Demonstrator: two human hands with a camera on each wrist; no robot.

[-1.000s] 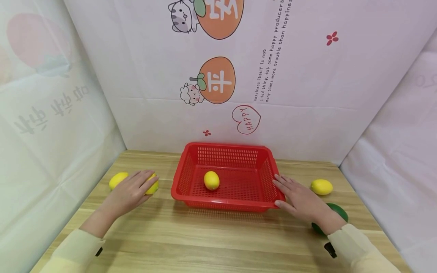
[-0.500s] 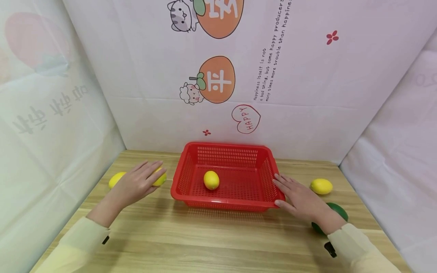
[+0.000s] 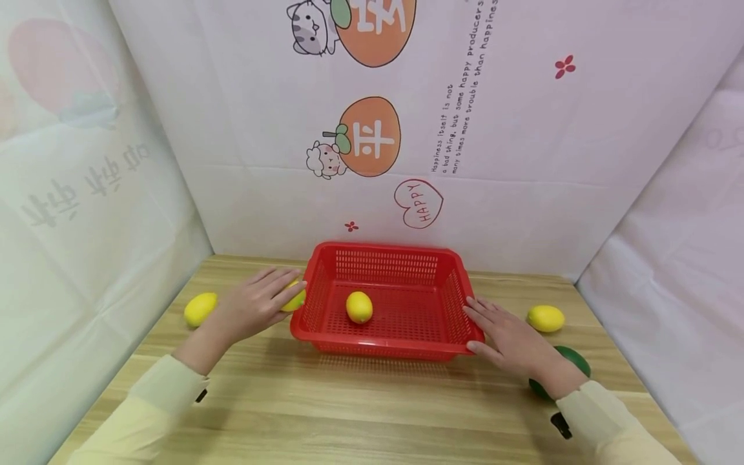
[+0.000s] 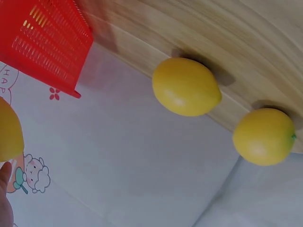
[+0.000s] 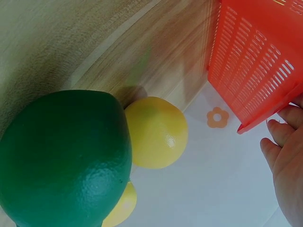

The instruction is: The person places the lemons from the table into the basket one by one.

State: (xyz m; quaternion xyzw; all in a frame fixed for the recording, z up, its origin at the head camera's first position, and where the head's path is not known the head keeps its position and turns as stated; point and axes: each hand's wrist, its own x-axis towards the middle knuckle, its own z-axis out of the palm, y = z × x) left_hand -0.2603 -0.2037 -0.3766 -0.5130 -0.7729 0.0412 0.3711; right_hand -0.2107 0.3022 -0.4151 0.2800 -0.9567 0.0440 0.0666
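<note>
In the head view my left hand (image 3: 252,307) grips a lemon (image 3: 295,297) from above, at the left rim of the red basket (image 3: 383,347). The left wrist view shows that held lemon (image 4: 8,135) at its left edge, with a fingertip below it. Another lemon (image 3: 359,307) lies inside the basket, left of its middle. My right hand (image 3: 514,342) rests on the basket's right rim, fingers extended and thumb by the near corner. Under the right wrist, a dark green fruit (image 3: 575,361) is partly hidden.
A lemon (image 3: 200,309) lies at the table's far left; the left wrist view adds a second lemon (image 4: 186,87) beside it. On the right lies a lemon (image 3: 545,318); another lemon (image 5: 122,207) peeks from behind the green fruit. White printed cloth walls (image 3: 500,219) enclose the table.
My left hand has carried its lemon rightward and slightly away from me, from beside the left lemon to the basket's left rim. The right hand and basket have stayed put.
</note>
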